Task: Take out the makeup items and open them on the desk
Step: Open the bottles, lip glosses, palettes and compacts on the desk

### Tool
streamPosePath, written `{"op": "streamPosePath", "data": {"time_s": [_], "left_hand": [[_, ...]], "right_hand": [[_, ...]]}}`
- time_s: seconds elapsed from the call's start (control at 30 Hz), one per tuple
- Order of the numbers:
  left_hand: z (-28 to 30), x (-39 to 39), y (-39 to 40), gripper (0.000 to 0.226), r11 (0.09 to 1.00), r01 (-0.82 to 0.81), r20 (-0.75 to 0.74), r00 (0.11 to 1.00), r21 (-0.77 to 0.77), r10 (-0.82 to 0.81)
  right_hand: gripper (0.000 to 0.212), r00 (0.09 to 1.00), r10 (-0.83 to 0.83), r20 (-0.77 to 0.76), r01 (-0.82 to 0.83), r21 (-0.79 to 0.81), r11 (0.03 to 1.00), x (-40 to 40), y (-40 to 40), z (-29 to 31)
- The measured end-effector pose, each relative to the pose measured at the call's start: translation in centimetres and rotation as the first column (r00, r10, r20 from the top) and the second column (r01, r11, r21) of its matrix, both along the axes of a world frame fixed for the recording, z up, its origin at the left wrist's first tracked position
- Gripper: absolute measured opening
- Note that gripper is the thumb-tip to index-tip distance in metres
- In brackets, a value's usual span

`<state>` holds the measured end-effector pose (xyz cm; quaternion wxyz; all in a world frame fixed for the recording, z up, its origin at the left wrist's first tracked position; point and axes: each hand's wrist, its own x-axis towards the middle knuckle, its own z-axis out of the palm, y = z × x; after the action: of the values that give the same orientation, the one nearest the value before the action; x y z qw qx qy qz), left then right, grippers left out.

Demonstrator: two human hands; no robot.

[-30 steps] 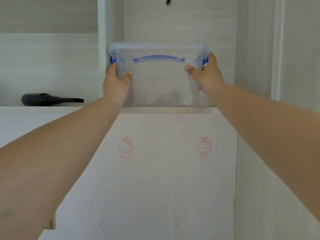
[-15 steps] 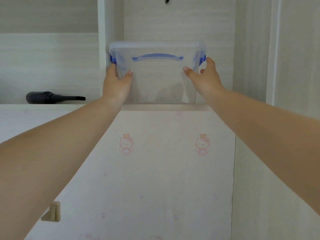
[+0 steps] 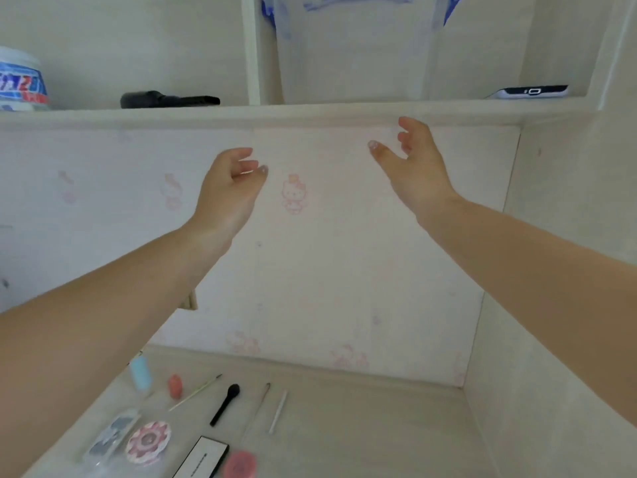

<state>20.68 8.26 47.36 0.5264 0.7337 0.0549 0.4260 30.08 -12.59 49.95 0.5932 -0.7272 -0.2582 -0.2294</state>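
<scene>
Below both hands, near-left on the desk (image 3: 362, 426), makeup items lie with brush (image 3: 224, 403) handles near-far; left hand (image 3: 229, 188) nearer, right hand (image 3: 413, 163) too loosely curled, holding nothing.

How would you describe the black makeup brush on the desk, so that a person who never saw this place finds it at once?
Look at the desk below the shelf, at the row of items near the back wall. The black makeup brush lies in the middle of the thin sticks there, right of the small orange-red item. It alone is all black, with a thick handle and a rounded bushy head.
</scene>
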Motion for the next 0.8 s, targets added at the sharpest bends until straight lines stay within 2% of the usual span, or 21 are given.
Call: {"op": "streamPosePath", "data": {"time_s": [0.17,0.37,0.53,0.67,0.8], "left_hand": [[-7.6,-4.3,1.6,0.026,0.999,-0.025,-0.107,0.994,-0.033,0.022],[-16.2,-8.8,5.7,0.026,0.995,-0.082,-0.284,0.957,-0.059,0.062],[-21.7,-11.6,11.7,0.024,0.993,-0.079,-0.373,0.927,-0.084,0.042],[-24.9,-11.5,17.5,0.026,0.982,-0.118,-0.4,0.915,-0.146,0.051],[-27.3,-10.2,24.6,0.024,0.981,-0.074,-0.434,0.901,-0.18,-0.012]], "right_hand": [[0.059,0.991,0.08,-0.104,-0.085,-0.04,0.996,-2.6,2.3,-6.0],[0.054,0.965,0.139,-0.224,-0.181,-0.181,0.967,-5.5,6.3,-14.3],[0.048,0.943,0.165,-0.289,-0.254,-0.304,0.918,-6.6,10.9,-20.0],[0.045,0.925,0.154,-0.348,-0.278,-0.341,0.898,-6.5,16.4,-22.9],[0.042,0.904,0.144,-0.403,-0.293,-0.34,0.894,-5.9,23.8,-25.5]]}}
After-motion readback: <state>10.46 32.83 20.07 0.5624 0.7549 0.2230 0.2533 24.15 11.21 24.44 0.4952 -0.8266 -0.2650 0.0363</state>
